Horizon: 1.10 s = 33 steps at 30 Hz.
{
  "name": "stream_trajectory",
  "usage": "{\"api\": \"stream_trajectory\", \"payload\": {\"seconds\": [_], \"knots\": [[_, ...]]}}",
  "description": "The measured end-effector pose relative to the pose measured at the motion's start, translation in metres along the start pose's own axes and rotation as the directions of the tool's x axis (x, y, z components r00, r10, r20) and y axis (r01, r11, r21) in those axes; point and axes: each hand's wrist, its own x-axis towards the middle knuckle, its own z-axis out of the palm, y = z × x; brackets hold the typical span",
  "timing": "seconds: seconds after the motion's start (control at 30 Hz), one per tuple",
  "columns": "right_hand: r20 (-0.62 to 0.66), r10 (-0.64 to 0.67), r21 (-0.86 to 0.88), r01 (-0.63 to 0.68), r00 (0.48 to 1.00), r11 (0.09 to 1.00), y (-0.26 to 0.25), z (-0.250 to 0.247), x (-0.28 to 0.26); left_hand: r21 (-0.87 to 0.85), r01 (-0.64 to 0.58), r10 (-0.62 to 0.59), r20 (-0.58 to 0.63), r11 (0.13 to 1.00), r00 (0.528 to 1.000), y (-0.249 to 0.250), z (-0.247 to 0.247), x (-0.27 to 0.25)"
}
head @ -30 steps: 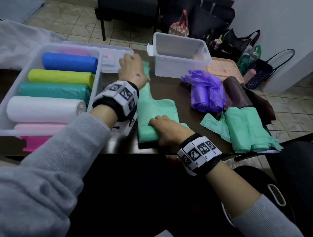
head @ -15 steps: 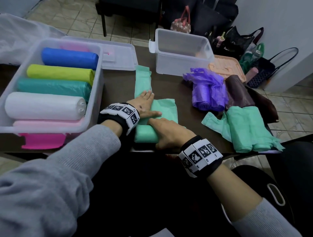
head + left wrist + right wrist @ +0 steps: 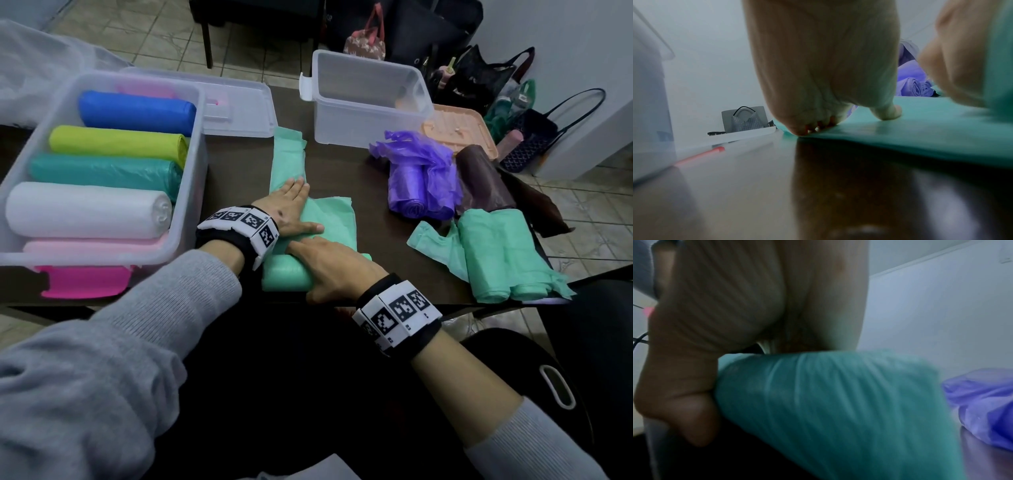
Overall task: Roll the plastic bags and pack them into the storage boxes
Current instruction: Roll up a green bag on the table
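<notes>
while five rolls [image 3: 102,178] fill the left box [image 3: 200,164], the right box [image 3: 373,126] looks bare.

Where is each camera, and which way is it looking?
Head: on the person's head, looking down at the table, both hands and grey sleeves.
Left wrist: low over the table, looking along the left hand, which lies flat on the green bag.
Right wrist: under the right hand, looking at the rolled end of the green bag.
Shared: all three show the green bag and the purple bags.
</notes>
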Motion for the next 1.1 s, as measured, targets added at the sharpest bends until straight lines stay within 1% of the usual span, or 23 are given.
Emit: {"api": "stream_trajectory", "payload": {"seconds": [0.07,0.17,0.27,0.3,0.5,0.57,0.63,0.67,0.77,0.83,0.93,1.0,1.07,1.1], "knots": [[0.011,0.016,0.035,-0.016,1.0,0.999,0.003,0.0,0.0,0.001,0.003,-0.003,0.007,1.0,1.0,0.001,-0.001,0.0],[0.032,0.011,0.041,-0.012,0.999,0.999,0.006,-0.001,0.001,0.001,0.011,-0.011,0.004,1.0,1.0,0.002,-0.001,0.0],[0.006,0.042,0.194,-0.043,0.999,0.98,0.009,0.001,-0.001,-0.006,0.009,-0.009,0.001,1.0,1.0,0.003,-0.002,-0.001],[-0.005,0.05,0.221,-0.047,0.999,0.974,0.009,0.002,-0.002,-0.014,0.009,-0.009,0.002,1.0,1.0,0.003,-0.002,-0.002],[-0.036,0.028,0.261,-0.018,0.999,0.965,0.014,-0.002,0.0,-0.057,0.01,-0.009,0.01,0.998,1.0,0.002,-0.005,-0.002],[-0.059,0.04,0.221,-0.026,0.997,0.975,0.018,-0.004,0.001,-0.073,0.011,-0.012,-0.002,0.997,1.0,0.001,-0.009,-0.003],[-0.04,0.051,0.171,-0.044,0.998,0.984,0.022,-0.005,0.002,-0.087,0.008,-0.01,-0.018,0.996,1.0,0.003,-0.013,-0.004],[-0.037,0.053,0.186,-0.045,0.998,0.982,0.024,-0.007,0.002,-0.096,0.009,-0.012,-0.022,0.995,1.0,0.003,-0.015,-0.005],[-0.07,0.062,0.31,-0.037,0.996,0.95,0.03,-0.013,0.003,-0.169,0.028,-0.032,-0.018,0.985,0.999,0.0,-0.021,-0.004],[-0.056,0.058,0.34,-0.036,0.997,0.94,0.035,-0.016,0.004,-0.235,0.06,-0.067,-0.023,0.97,0.997,-0.006,-0.024,-0.005],[0.0,0.047,0.365,-0.044,0.999,0.93,0.04,-0.021,0.009,-0.294,0.074,-0.109,-0.106,0.953,0.988,-0.005,-0.027,-0.01],[0.044,0.033,0.374,-0.047,0.998,0.926,0.042,-0.026,0.013,-0.287,0.057,-0.113,-0.184,0.956,0.976,-0.001,-0.029,-0.017],[0.091,0.031,0.359,-0.062,0.995,0.931,0.044,-0.033,0.017,-0.287,0.042,-0.123,-0.27,0.957,0.955,0.002,-0.031,-0.026],[0.109,0.028,0.342,-0.064,0.994,0.937,0.046,-0.035,0.02,-0.318,0.036,-0.138,-0.305,0.947,0.942,0.005,-0.032,-0.031]]}}
